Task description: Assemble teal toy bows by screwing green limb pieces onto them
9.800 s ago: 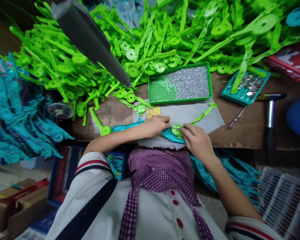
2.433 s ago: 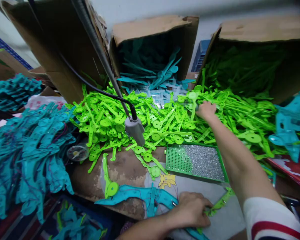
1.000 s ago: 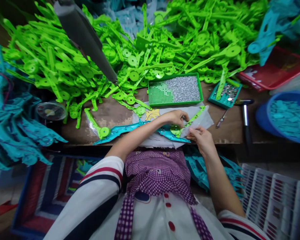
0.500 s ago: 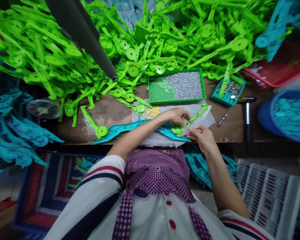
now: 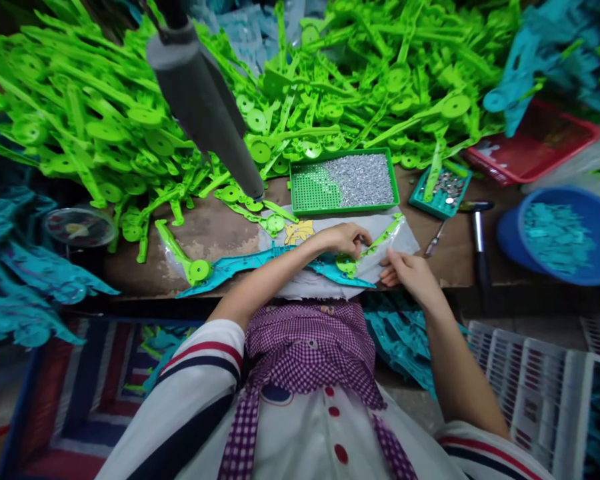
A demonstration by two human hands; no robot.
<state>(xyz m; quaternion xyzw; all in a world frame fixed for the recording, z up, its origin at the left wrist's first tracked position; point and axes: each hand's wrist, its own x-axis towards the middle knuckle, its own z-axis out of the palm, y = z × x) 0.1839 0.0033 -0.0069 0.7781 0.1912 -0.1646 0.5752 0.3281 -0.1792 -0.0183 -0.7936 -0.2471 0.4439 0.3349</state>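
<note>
At a scuffed bench (image 5: 230,232), crate (image 5: 523,383) below, left hand (image 5: 346,239), right hand (image 5: 411,272) by bagged part (image 5: 386,237), grips loosely curled (hold unclear)

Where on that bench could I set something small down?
Two bare patches of brown tabletop show: one between the screwdriver and hammer, another behind the teal frame, between the wheel-ended lime-green piece and grey cloth. It's crowded around the left hand and right hand, and under the lime-green heap.
</note>
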